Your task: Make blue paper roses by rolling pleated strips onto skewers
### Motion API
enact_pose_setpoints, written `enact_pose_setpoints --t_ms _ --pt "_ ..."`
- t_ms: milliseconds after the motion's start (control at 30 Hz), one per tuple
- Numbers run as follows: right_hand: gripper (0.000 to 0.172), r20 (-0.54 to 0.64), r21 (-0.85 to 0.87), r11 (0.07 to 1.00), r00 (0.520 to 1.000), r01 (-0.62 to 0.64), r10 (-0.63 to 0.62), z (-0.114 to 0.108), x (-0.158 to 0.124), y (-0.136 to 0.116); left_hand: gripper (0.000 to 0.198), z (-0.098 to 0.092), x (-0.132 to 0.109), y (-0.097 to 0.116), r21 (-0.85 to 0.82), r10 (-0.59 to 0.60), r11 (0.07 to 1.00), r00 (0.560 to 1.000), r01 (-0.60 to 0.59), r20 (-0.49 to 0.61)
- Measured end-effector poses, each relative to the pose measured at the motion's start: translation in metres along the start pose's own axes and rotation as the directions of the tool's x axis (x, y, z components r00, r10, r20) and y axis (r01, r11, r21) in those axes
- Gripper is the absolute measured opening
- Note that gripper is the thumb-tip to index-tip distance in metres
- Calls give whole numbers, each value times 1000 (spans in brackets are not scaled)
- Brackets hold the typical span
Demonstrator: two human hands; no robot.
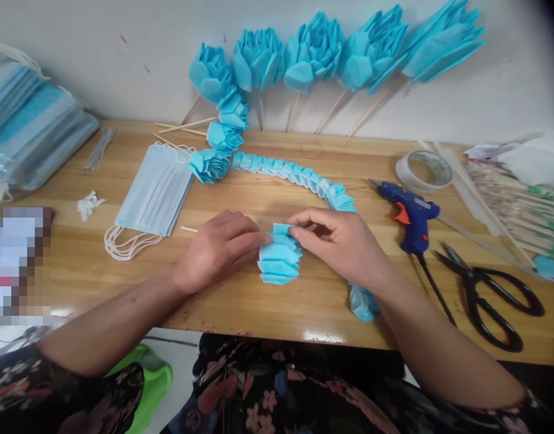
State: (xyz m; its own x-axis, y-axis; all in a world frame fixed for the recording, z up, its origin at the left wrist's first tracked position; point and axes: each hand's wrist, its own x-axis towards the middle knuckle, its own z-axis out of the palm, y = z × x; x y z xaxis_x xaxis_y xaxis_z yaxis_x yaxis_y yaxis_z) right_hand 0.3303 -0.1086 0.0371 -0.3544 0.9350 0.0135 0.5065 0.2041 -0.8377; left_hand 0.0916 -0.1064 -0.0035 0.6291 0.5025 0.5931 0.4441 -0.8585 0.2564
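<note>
With the right hand (335,238), we are pinching a folded blue piece (279,260) by its top edge, thumb and forefinger nearly meeting. With the left hand (225,247), we are gripping its upper left edge, fingers close together. The piece is extending toward us between both hands, over the wooden table (240,307).

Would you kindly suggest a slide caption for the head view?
Left hand and right hand hold a pleated blue piece, with blue flowers behind.
</note>
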Motion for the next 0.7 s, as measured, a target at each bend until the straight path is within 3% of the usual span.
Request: enact_pose_setpoints --t_ms 700 --pt "16 66 3 997 995 76 -76 -3 0 -3 9 5 3 -1 -119 -58 991 998 57 -3"
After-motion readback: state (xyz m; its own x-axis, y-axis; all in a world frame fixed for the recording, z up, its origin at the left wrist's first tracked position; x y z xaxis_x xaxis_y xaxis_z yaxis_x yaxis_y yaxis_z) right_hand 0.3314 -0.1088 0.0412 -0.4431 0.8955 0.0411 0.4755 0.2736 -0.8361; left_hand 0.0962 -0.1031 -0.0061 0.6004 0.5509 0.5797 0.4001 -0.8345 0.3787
